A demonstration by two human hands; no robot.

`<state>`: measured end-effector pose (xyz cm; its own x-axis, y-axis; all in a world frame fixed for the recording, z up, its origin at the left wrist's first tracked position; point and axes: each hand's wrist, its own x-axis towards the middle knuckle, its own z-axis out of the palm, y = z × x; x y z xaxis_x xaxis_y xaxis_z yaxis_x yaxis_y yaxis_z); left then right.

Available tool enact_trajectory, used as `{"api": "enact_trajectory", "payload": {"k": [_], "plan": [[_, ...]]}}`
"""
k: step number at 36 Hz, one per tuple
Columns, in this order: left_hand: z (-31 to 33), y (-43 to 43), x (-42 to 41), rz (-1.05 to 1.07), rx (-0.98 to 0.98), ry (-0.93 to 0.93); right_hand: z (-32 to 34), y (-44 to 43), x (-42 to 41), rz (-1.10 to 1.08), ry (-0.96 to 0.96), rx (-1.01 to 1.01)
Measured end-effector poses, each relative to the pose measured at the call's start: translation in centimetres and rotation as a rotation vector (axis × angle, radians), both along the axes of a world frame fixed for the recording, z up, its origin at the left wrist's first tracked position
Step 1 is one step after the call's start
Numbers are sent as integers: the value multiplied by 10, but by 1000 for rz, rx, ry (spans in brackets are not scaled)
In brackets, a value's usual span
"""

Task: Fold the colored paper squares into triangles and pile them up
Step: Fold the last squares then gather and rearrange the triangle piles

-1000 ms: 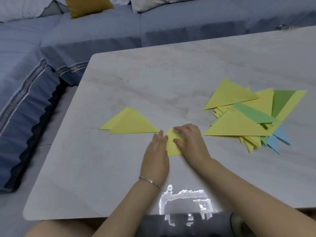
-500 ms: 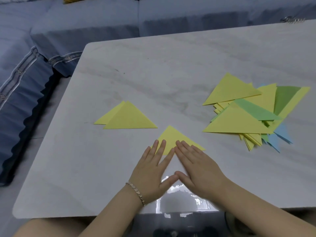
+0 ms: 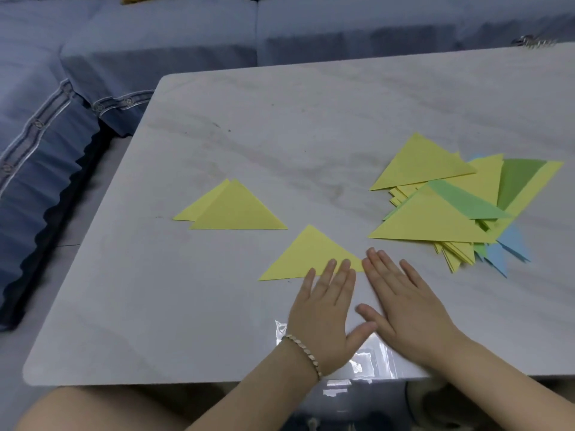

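Note:
A yellow paper triangle [image 3: 308,255] lies flat near the table's front edge. My left hand [image 3: 326,309] lies flat with straight fingers, its fingertips on the triangle's lower edge. My right hand [image 3: 401,303] is flat on the table beside it, its fingertips at the triangle's right corner. Two overlapping yellow triangles [image 3: 235,209] sit to the left. A loose heap of yellow, green and blue paper [image 3: 460,206] is spread out on the right.
The grey marble-look table [image 3: 280,119] has rounded corners and its front edge is close to me. A blue sofa [image 3: 155,42] wraps round the far and left sides. A small metal object [image 3: 533,42] lies at the far right edge.
The small folded piece under my hands a second ago now lies as a larger flat triangle. Both hands have slid toward me along its lower edge, fingers straight.

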<state>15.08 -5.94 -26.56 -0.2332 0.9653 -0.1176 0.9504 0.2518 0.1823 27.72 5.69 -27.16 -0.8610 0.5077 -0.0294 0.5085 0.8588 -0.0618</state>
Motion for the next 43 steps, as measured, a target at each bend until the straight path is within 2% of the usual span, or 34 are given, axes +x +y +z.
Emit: {"api": "enact_trajectory", "payload": {"k": [12,17,20,23,25,27,29,32,34,37,40,43], "plan": [[10,-68,-51,247,-27,70,-2,-1,0,-8,16,1],[21,-71,-52,395,8,83,-1,0,0,-8,10,-8],[35,-57,-54,531,-14,-14,0,0,0,-15,2,-30],[43,-37,-65,654,105,-105,3,-2,-1,-12,18,-8],[48,-21,-70,724,163,-232,4,-2,-3,4,65,17],[48,-7,-72,717,109,-308,8,1,-5,-8,181,-44],[45,1,-72,676,25,-282,17,11,-8,-88,347,-126],[42,7,-72,667,15,-264,31,39,-11,-292,512,-85],[42,8,-70,674,31,-306,42,61,-11,-465,495,-133],[43,6,-67,622,89,-324,50,85,-11,-655,359,-232],[44,2,-71,573,227,-334,48,90,-11,-664,295,-246],[58,3,-95,557,381,-335,43,88,-9,-606,346,-215]]}}
